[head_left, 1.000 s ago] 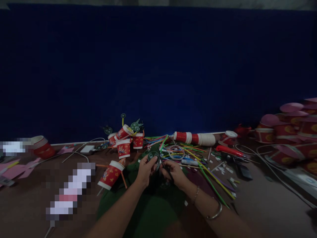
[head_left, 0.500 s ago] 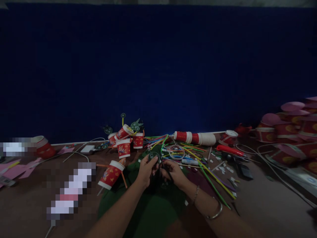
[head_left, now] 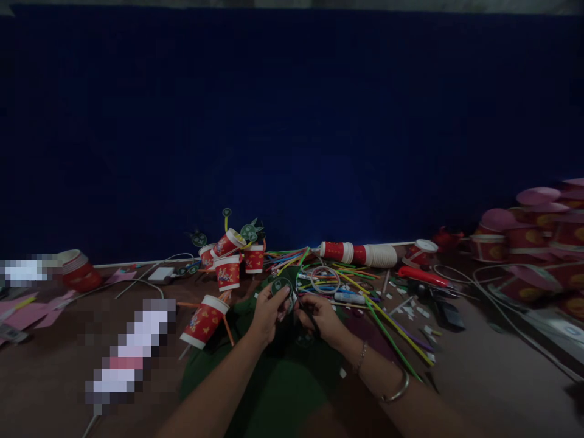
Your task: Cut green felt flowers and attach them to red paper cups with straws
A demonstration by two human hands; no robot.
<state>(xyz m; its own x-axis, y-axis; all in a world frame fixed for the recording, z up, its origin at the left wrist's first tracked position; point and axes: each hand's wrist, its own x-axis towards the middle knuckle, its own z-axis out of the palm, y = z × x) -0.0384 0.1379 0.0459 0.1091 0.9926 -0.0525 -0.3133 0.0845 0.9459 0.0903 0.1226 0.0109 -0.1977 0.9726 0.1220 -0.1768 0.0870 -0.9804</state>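
My left hand (head_left: 269,309) is closed on a dark green piece of paper (head_left: 278,286) with pale drawn lines, pinched between thumb and fingers. Dark scissors (head_left: 308,313) are in my right hand (head_left: 320,316), its fingers wrapped round the handles. The blades point up and left, beside the paper; whether they touch it is hard to tell in the dim light. Both hands are over a large dark green sheet (head_left: 274,389) on the table. Below the hands lies another dark green shape with pale lines (head_left: 305,339).
Red paper cups (head_left: 228,272) with straw and green paper parts stand to the left. Behind the hands lie coloured straws (head_left: 387,322) and stacked cups (head_left: 360,252). A red-handled tool (head_left: 423,277), a black object (head_left: 449,310) and decorated red cups (head_left: 506,237) are at the right.
The green paper in my left hand has shifted slightly and turned a little to the left. My right hand and the scissors have barely moved.
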